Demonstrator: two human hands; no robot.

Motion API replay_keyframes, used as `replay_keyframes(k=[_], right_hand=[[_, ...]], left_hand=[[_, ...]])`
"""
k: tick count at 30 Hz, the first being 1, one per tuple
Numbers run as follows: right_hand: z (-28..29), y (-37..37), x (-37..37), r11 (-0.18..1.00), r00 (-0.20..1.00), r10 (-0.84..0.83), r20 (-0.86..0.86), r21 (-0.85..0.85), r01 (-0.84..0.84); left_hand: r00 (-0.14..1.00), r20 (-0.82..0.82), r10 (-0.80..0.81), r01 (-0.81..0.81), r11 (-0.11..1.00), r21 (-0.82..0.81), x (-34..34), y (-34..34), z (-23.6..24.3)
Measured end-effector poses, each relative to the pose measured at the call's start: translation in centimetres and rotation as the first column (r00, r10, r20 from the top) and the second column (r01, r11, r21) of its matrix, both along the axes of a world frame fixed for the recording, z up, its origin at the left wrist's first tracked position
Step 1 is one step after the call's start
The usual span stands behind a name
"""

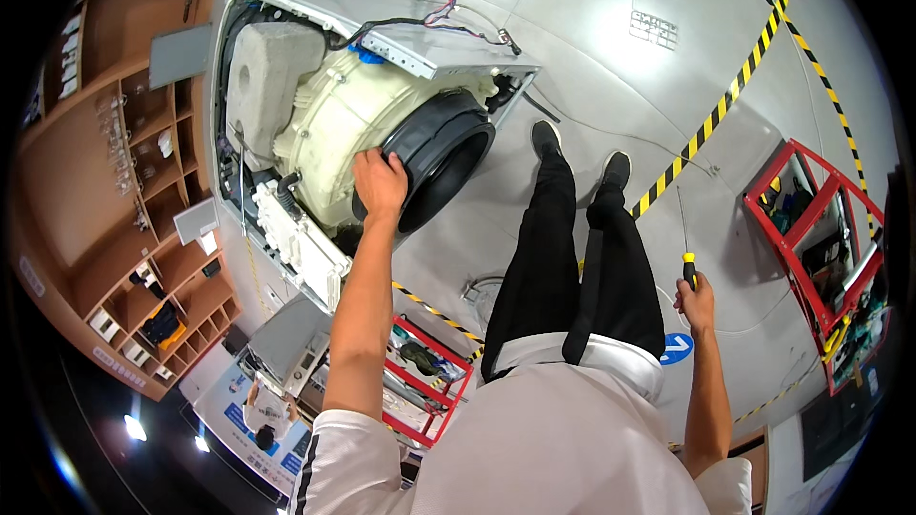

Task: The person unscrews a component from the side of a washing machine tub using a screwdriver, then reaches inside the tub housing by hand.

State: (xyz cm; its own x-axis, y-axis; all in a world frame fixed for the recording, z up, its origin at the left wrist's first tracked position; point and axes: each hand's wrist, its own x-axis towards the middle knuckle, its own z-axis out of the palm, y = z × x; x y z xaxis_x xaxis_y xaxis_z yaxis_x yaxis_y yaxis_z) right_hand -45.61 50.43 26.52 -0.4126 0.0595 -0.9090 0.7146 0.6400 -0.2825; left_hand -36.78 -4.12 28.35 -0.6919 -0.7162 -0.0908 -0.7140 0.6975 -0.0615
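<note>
An opened washing machine (382, 114) stands at the left with its front panel off, its cream plastic tub (334, 124) and black rubber door seal (439, 148) exposed. My left hand (382, 181) grips the near-left edge of that seal, fingers bent over the rim where it meets the tub; part of the thumb side is hidden. Off to the right, my right hand (696, 303) is closed around a screwdriver (690, 265) with a yellow and black handle. Its long thin shaft points away from me, touching nothing.
A grey concrete counterweight (272, 76) and loose wiring (420, 24) belong to the machine. Red tool racks stand at the right (797, 229) and below the machine (420, 391). Yellow-black tape (716, 119) and a thin cable cross the floor. Wooden shelves (114, 229) and another person (267, 415) are left.
</note>
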Motion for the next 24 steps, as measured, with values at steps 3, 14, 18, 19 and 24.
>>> replay_keyframes(k=[3, 14, 18, 19, 24], right_hand=[[-0.6, -0.7, 0.2, 1.000, 0.999, -0.004, 0.032, -0.004, 0.004], [-1.4, -2.8, 1.4, 0.998, 0.998, -0.061, 0.029, -0.033, 0.062], [-2.5, -2.2, 2.5, 0.990, 0.989, -0.139, 0.050, 0.006, 0.138], [-2.8, -2.0, 2.9, 0.988, 0.986, -0.155, 0.057, 0.012, 0.155], [-2.8, -1.7, 4.1, 0.972, 0.969, -0.236, 0.074, 0.015, 0.235]], left_hand=[[1.000, 0.021, 0.006, -0.006, 1.000, 0.009, 0.1, 0.0, 0.0], [0.993, 0.101, -0.068, 0.061, 0.996, 0.069, -0.6, -0.3, 0.8], [0.893, -0.005, -0.450, 0.442, 0.876, 0.194, -3.9, 2.4, 1.1], [0.860, 0.023, -0.509, 0.494, 0.844, 0.210, -5.4, 3.1, 0.5], [0.708, 0.189, -0.680, 0.675, 0.731, 0.102, -10.2, 0.8, -6.1]])
